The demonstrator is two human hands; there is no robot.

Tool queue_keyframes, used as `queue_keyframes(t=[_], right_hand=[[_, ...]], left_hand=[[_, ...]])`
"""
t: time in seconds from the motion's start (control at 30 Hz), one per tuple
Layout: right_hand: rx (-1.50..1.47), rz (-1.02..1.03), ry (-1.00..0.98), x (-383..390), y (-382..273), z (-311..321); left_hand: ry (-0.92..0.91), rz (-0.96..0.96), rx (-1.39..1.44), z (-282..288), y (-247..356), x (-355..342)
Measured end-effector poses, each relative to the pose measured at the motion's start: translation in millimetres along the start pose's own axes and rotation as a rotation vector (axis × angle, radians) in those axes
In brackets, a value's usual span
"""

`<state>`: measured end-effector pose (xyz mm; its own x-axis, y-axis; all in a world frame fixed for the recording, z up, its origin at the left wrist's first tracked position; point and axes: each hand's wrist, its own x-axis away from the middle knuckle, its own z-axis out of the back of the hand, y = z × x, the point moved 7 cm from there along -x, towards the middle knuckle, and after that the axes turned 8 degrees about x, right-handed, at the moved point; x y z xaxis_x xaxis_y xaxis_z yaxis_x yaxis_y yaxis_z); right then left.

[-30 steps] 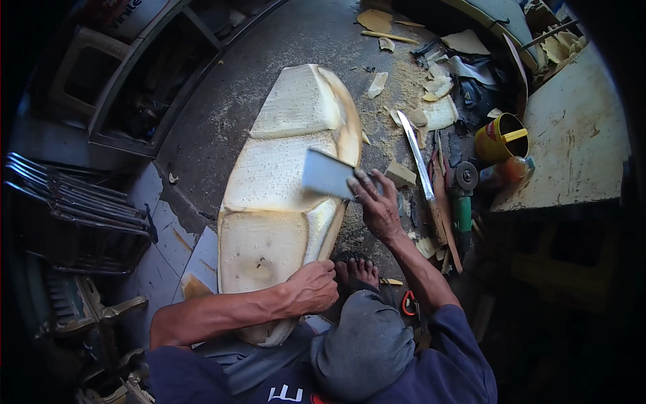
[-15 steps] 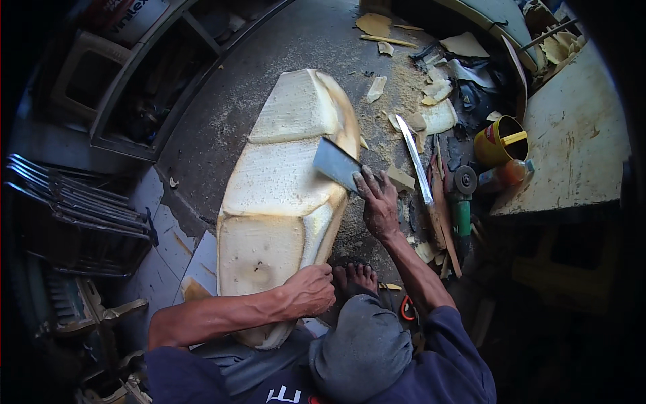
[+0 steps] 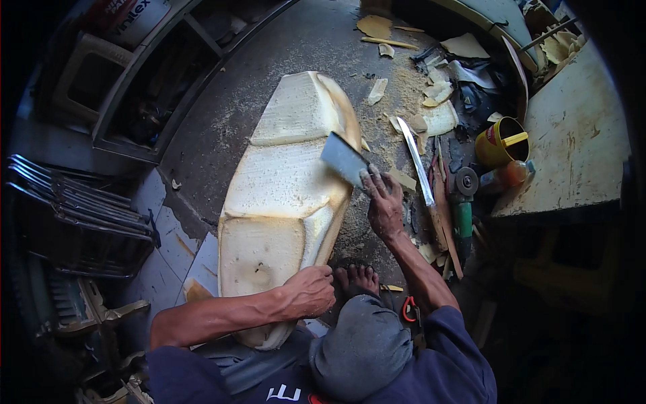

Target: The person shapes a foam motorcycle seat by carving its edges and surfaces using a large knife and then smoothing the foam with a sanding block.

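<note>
While the long cream-yellow foam seat cushion [image 3: 286, 195] lies lengthwise on the grey concrete floor [image 3: 222, 128], the right hand [image 3: 383, 205] grips a flat grey rectangular blade [image 3: 344, 158], fingers wrapped round its near end, and presses it against the cushion's right edge at mid-length. Down at the near end, the left hand [image 3: 308, 291] clamps over the foam's rim, fingers curled tight on it. A bare foot [image 3: 356, 277] sits just beside that hand. Right of the cushion, foam offcuts [image 3: 441, 118] litter the floor, with a long silver knife [image 3: 416, 161], a green angle grinder [image 3: 462, 209] and a yellow tin [image 3: 498, 143] near a worn pale tabletop [image 3: 572, 141].
</note>
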<state>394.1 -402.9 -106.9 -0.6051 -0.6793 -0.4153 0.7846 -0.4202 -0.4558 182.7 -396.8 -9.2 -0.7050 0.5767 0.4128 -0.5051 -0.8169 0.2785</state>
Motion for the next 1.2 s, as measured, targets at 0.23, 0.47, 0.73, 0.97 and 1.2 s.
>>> queue_keyframes(t=[0.23, 0.47, 0.73, 0.97, 1.2], right_hand=[[0.081, 0.032, -0.072, -4.6, -9.9, -6.9], [0.079, -0.017, -0.065, -6.2, -3.6, -5.4], [-0.09, -0.476, -0.278, -1.1, 48.5, -31.4], [-0.305, -0.536, -0.246, 77.6, 22.2, 14.5], [-0.24, -0.746, -0.43, 130.9, 21.0, 14.3]], left_hand=[[0.016, 0.03, -0.039, -23.1, -1.5, -1.4], [-0.032, -0.027, 0.082, -11.6, -10.9, 7.3], [0.107, -0.003, 0.101, -47.3, -22.0, 14.6], [0.672, 0.408, 0.572, -43.5, -117.9, 99.8], [1.002, 1.752, 1.576, -238.6, -188.7, 282.2]])
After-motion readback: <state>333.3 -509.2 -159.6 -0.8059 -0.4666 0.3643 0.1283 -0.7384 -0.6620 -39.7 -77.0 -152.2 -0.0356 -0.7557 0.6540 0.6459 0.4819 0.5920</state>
